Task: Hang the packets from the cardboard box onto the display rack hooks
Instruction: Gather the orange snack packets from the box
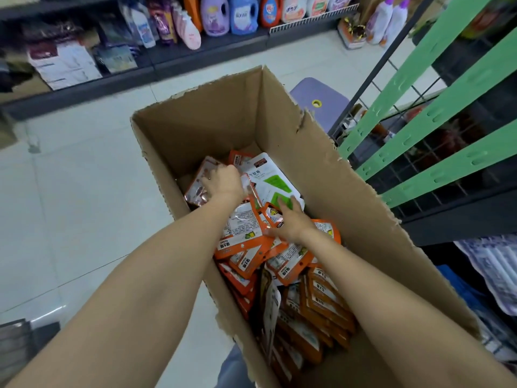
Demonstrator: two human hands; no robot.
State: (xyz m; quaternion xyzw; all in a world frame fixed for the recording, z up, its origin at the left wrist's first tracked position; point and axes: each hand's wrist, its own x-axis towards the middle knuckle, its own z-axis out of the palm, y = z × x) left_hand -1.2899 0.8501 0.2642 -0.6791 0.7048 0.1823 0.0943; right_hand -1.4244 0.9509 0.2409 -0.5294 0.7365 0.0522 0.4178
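pale floor tiles (84, 191) of a shop aisle fill the left of the head view; a dark low shelf (195, 56) along the far side carries detergent bottles (240, 14) and bagged goods. centre: an open cardboard box (321, 152) with torn upper edges, both forearms reaching down into it. packets (302, 312) lie in a loose heap on the box floor, most of them orange with white label panels, piled deepest toward the near end. at the far end lies a larger white packet (268, 177) with green patches, and beside it, against the left wall of the box, a clear-fronted reddish packet (198, 189). left hand (223, 182): back of the hand upward, fingers curled down onto the packets at the junction of the reddish and white ones; whether it actually grips one cannot be told. right hand (291, 222): fingers fairly straight and spread, resting flat on the heap, fingertips over the lower green patch of the white packet and touching an orange packet. right of the box: a dark wire display rack (419, 161) crossed by slanting green strips (436, 116), just beside the box wall. beyond the box, a lilac stool (321, 93) stands on the floor.
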